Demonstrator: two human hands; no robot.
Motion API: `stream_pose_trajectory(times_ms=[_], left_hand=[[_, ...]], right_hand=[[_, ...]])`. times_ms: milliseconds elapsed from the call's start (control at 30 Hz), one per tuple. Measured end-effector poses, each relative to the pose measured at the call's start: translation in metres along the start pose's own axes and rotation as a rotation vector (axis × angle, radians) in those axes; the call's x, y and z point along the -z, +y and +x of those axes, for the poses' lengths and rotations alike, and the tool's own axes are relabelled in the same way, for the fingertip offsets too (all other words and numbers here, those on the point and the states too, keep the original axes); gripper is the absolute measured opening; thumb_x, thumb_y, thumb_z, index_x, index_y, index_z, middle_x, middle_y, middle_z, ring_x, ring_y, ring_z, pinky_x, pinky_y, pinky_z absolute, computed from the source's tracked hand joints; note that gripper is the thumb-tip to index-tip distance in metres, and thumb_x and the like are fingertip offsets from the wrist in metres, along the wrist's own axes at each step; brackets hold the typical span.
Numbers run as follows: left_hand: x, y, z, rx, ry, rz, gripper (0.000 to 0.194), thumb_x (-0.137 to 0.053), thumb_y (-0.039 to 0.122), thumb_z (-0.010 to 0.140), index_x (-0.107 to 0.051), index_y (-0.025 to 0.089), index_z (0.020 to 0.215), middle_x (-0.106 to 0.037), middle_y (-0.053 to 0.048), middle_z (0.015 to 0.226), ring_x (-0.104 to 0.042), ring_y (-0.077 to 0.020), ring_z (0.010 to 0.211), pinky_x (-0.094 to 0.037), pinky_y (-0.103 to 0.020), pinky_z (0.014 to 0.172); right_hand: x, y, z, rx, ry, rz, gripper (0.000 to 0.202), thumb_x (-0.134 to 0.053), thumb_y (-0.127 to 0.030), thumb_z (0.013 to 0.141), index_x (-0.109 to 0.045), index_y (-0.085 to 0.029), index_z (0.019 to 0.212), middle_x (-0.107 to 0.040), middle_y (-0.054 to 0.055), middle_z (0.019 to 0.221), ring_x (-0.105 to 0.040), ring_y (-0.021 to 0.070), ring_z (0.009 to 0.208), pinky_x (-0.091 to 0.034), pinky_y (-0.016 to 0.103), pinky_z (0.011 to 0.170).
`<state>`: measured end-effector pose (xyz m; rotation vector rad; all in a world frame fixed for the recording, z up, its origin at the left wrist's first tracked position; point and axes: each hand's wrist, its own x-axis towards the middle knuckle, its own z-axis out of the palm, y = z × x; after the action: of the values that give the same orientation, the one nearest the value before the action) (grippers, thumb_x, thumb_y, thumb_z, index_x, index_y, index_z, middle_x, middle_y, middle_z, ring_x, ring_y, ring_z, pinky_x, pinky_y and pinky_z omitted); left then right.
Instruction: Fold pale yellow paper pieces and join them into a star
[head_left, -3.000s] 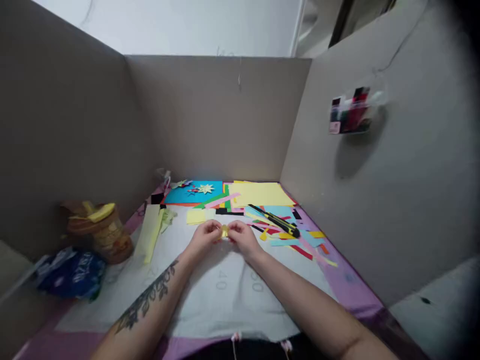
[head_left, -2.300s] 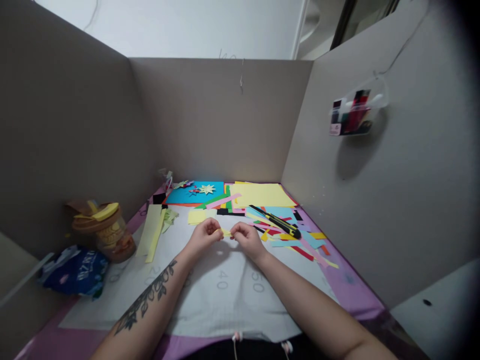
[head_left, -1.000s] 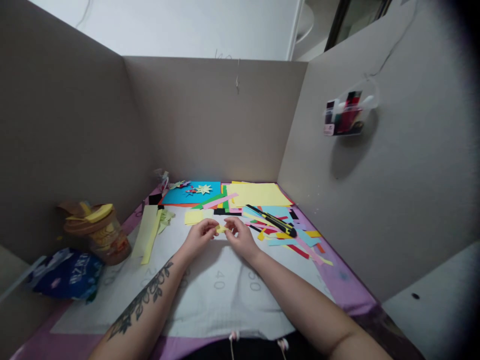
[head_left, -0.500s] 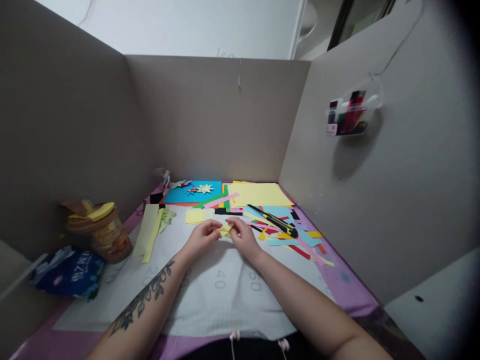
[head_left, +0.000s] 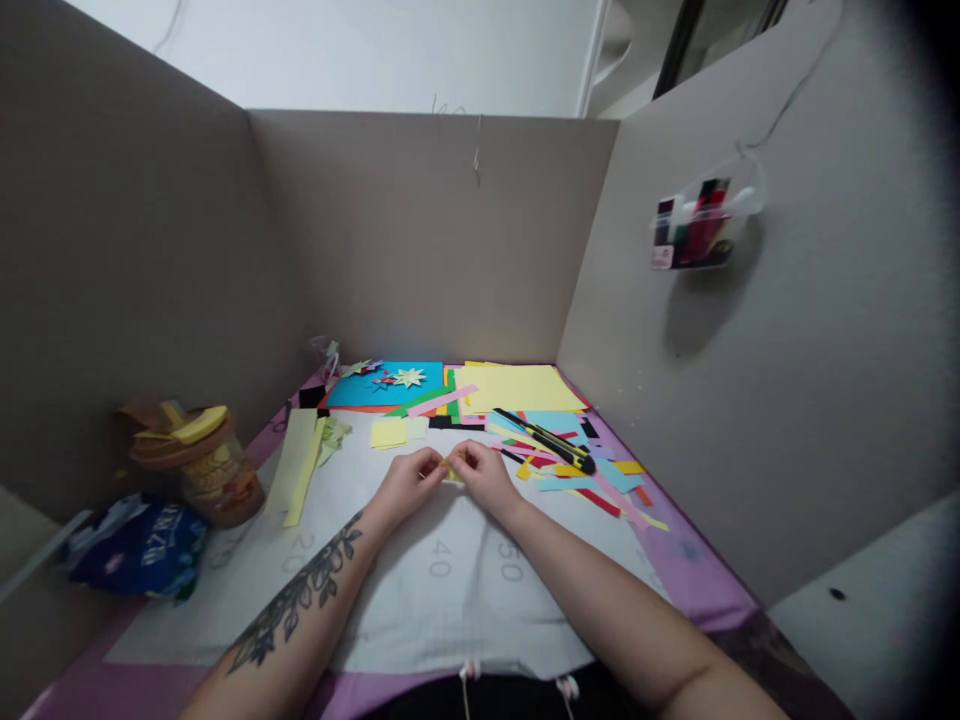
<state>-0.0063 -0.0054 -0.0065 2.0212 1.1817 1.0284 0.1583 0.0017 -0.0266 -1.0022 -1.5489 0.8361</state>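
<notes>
While two bare hands meet over a numbered white cloth (head_left: 465, 620), I look on from afar at a small yellow paper piece (head_left: 453, 468) caught between their fingertips, near the middle of the view. The left hand (head_left: 411, 480) pinches it from one side and the right hand (head_left: 484, 478) from the other, fingers curled inward, so the paper sits directly between the two grips and in contact with both. Neither hand is nearer by my reading. Only slivers of yellow show past the fingers, and I cannot tell which way its long axis runs, nor whether the piece touches the cloth below. In my judgement any turn of the paper hinges on this facing pinch, since one hand would have to ease for the other to swing it. Yellow paper squares (head_left: 388, 433) lie beyond the left hand, apart from the grip. Past the right hand, a black-and-yellow utility knife (head_left: 555, 443) rests among coloured paper strips (head_left: 598, 502), its length slanting from far left to near right. At the back, a pale many-pointed star (head_left: 409, 377) lies on a blue sheet (head_left: 349, 397), well apart from both hands.
</notes>
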Motion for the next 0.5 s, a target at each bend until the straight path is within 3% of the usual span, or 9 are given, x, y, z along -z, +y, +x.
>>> stream_pose_trajectory(times_ms=[133,233,367,500], left_hand=[[-0.0026,-0.003,0.0014,0.101,0.041,-0.047,0.016,-0.055,0.032,0.077,-0.059,0.018,0.069,-0.06,0.002,0.056,-0.051,-0.0135,0.052,-0.036,-0.023,0.052],[-0.0024,-0.005,0.0035,0.177,0.075,-0.113,0.015,-0.056,0.033,0.076,-0.059,0.019,0.071,-0.06,0.002,0.055,-0.052,-0.014,0.049,-0.036,-0.023,0.05],[-0.0021,-0.0069,0.0041,0.168,0.103,-0.125,0.014,-0.058,0.032,0.074,-0.057,0.019,0.07,-0.06,0.003,0.055,-0.054,-0.0144,0.05,-0.037,-0.024,0.051],[-0.0025,-0.0076,0.0032,0.153,0.109,-0.107,0.013,-0.058,0.032,0.074,-0.057,0.019,0.069,-0.06,0.003,0.057,-0.055,-0.0145,0.052,-0.038,-0.024,0.052]], right_hand=[[0.0,0.0045,0.006,-0.256,0.063,0.349,0.023,-0.06,-0.041,0.073,-0.058,-0.018,0.073,-0.06,0.0,0.071,-0.055,0.0145,0.066,-0.042,0.023,0.056],[0.0028,0.0072,0.009,-0.374,0.045,0.448,0.03,-0.058,-0.049,0.072,-0.056,-0.019,0.077,-0.062,0.003,0.077,-0.059,0.0145,0.065,-0.043,0.022,0.051],[0.0037,0.0069,0.0069,-0.498,-0.027,0.517,0.031,-0.066,-0.045,0.065,-0.054,-0.019,0.076,-0.063,0.003,0.072,-0.062,0.0144,0.056,-0.041,0.02,0.044],[0.002,0.0062,0.0045,-0.527,-0.05,0.551,0.03,-0.069,-0.04,0.062,-0.053,-0.018,0.075,-0.059,-0.001,0.062,-0.059,0.0113,0.049,-0.04,0.019,0.042]])
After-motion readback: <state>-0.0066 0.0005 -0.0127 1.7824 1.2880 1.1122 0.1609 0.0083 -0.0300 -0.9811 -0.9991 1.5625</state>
